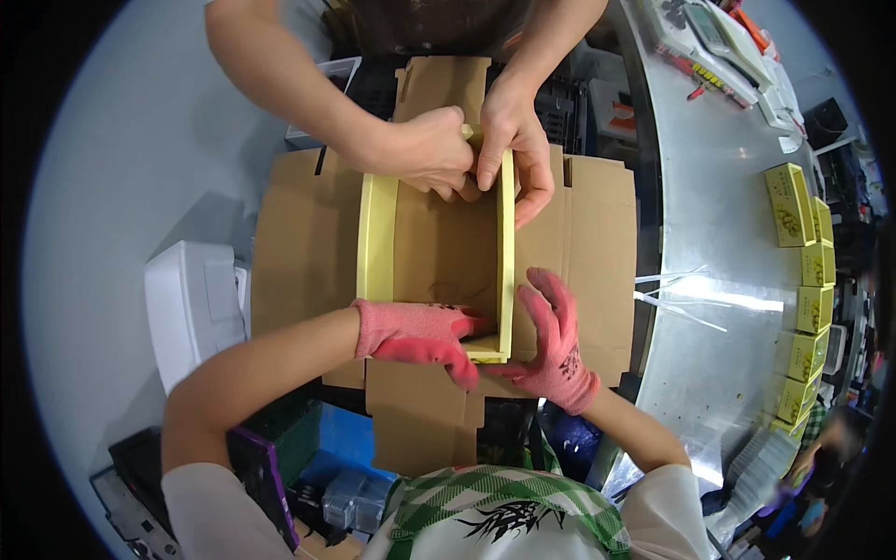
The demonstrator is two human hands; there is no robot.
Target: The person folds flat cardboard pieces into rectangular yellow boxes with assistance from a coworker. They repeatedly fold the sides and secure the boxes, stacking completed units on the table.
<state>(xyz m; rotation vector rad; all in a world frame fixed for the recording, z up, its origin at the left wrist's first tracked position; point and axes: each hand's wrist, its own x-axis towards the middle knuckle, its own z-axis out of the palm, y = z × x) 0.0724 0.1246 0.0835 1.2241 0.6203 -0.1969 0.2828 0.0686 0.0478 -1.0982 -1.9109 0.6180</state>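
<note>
A pale yellow open cardboard box frame (377,233) lies on a flattened brown carton (597,271). My left hand (415,334), in a pink work glove, grips its near end wall, the fingers reaching inside and the thumb outside. Beside the near right corner is my right hand (551,350), also gloved in pink. Its fingers are apart and raised off the right wall, with the thumb close to the corner; whether it touches cannot be seen. At the far end, another person's bare left-side hand (425,154) and right-side hand (515,140) work on the box's far corner.
A steel table (700,373) runs along the right, holding white strips (677,294), a row of small yellow boxes (810,308) and a scale (714,37). A white bin (194,303) stands left. Below me are a blue item (350,439) and clear plastic containers (359,499).
</note>
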